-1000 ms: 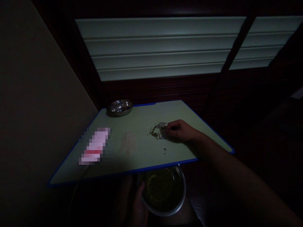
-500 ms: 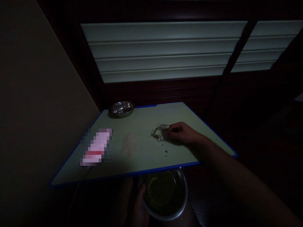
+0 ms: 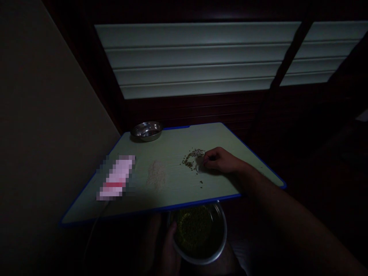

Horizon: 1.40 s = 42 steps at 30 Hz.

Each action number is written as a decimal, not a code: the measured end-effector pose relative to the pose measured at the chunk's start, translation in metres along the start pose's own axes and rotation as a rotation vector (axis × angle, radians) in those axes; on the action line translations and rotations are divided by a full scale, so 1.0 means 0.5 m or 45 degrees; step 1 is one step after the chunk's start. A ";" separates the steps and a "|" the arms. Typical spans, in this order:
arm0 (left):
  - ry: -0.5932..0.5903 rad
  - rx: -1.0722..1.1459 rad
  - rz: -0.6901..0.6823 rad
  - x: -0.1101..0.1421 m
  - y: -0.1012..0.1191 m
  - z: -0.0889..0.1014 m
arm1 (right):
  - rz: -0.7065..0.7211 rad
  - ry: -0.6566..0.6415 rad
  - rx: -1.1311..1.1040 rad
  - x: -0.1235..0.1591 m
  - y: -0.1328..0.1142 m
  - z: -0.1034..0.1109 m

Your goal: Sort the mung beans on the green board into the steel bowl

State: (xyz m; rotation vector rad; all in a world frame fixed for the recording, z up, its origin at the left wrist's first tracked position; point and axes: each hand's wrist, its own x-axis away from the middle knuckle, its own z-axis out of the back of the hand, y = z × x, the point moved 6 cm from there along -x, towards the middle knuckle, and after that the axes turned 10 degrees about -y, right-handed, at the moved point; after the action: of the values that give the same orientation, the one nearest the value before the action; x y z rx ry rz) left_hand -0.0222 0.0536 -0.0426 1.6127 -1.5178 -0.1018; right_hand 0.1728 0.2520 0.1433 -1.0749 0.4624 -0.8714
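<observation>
As the left hand [image 3: 169,245] grips a bowl [image 3: 224,238], the right hand [image 3: 220,160] curls, grasp unclear.

bowls [image 3: 153,136] [image 3: 225,230]: two; hands [image 3: 169,247] [image 3: 220,160]: two; board [image 3: 175,141]: one; pale heap [image 3: 156,175]: one; seeds [image 3: 189,164]: probably dozens

Head view, forward and down across table [image 3: 172,142]

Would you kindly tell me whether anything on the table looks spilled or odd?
A few dark grains lie toward the near edge of the table, away from the loose cluster beside the right hand, so they look like strays. It's too dim to judge damage.
</observation>
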 end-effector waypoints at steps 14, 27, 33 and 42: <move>0.014 0.065 0.199 0.023 0.002 -0.011 | 0.047 0.100 0.135 -0.009 -0.001 0.004; -0.036 0.042 0.179 0.013 0.000 -0.001 | 0.177 0.124 0.086 -0.013 -0.010 0.001; -0.041 -0.001 0.181 0.018 0.006 -0.008 | 0.166 0.084 0.030 -0.016 -0.005 -0.001; -0.026 -0.027 0.142 0.018 0.012 -0.009 | 0.180 0.051 0.041 -0.016 -0.008 -0.007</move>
State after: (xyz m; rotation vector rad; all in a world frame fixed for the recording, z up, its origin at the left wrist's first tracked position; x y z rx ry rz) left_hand -0.0220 0.0494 -0.0318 1.5112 -1.6135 -0.0732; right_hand 0.1641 0.2554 0.1447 -0.9846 0.5492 -0.7737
